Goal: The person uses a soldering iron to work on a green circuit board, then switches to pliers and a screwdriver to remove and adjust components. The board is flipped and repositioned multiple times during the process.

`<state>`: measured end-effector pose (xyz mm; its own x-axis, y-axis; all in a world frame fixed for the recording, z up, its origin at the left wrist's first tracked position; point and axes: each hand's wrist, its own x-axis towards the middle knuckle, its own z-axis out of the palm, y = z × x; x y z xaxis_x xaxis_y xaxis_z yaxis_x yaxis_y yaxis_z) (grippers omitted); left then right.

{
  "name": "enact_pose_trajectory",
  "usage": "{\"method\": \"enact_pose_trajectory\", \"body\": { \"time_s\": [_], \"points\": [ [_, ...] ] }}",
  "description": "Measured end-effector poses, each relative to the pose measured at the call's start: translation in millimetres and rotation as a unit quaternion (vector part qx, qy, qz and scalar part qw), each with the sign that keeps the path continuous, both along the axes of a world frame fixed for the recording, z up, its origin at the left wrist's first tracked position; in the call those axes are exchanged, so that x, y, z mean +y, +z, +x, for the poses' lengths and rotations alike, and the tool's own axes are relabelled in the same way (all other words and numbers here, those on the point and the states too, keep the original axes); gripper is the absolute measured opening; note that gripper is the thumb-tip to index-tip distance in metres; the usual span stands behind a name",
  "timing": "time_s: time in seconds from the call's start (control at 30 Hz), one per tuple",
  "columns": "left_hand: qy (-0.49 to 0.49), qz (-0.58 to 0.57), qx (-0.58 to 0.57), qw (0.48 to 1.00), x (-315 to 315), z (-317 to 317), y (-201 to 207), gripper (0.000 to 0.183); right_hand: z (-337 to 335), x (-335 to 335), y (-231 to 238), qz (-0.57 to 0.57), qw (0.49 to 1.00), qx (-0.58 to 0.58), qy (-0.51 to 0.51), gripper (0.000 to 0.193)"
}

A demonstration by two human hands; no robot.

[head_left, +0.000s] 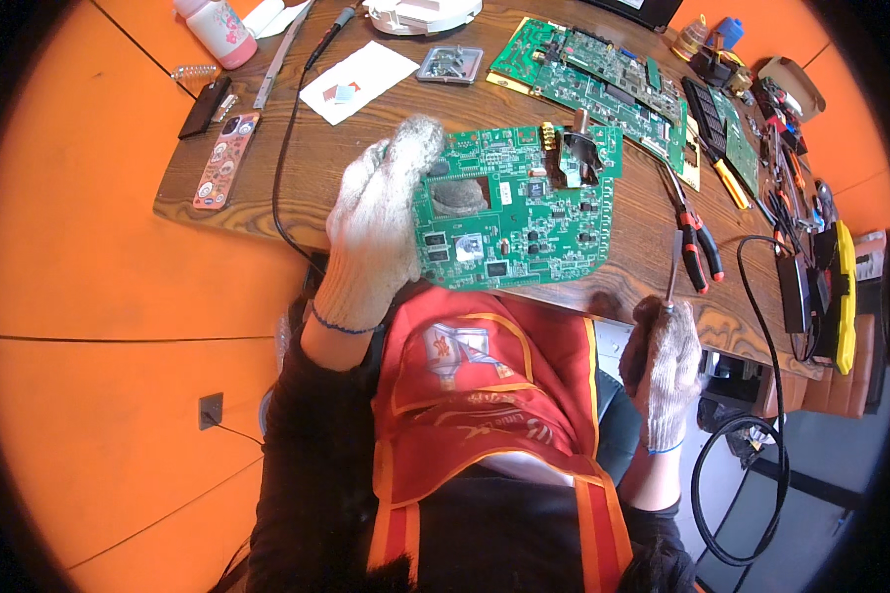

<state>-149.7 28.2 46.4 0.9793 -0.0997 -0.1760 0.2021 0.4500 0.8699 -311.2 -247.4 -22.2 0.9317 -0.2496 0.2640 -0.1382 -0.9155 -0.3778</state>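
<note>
My left hand, in a white knitted work glove, grips the left edge of a green circuit board. The board is raised over the table's near edge, its component side showing. Through a rectangular cutout at its left, grey glove fabric is visible. A metal part and a yellow connector stand at the board's top right. My right hand, also gloved, is closed around a slim tool with a thin metal shaft pointing up. The tool is to the right of the board and apart from it. Its handle is mostly hidden in my fist.
Red-and-black pliers lie right of the board. Stacked circuit boards sit behind it. A clear tray of screws, white paper, a phone and a soldering iron lie left. A black cable hangs at right.
</note>
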Motion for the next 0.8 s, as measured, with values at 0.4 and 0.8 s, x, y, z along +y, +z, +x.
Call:
{"method": "enact_pose_trajectory", "body": {
  "time_s": [0.4,0.8],
  "points": [
    [0.072,0.604,-0.347,0.714,-3,-27,-14,0.026,-5,22,32,0.632,0.773,-0.04,0.037,0.041],
    [0.099,0.117,-0.138,0.979,-18,-58,-2,0.026,-5,22,41,0.393,0.917,-0.061,-0.027,0.045]
  ]
}}
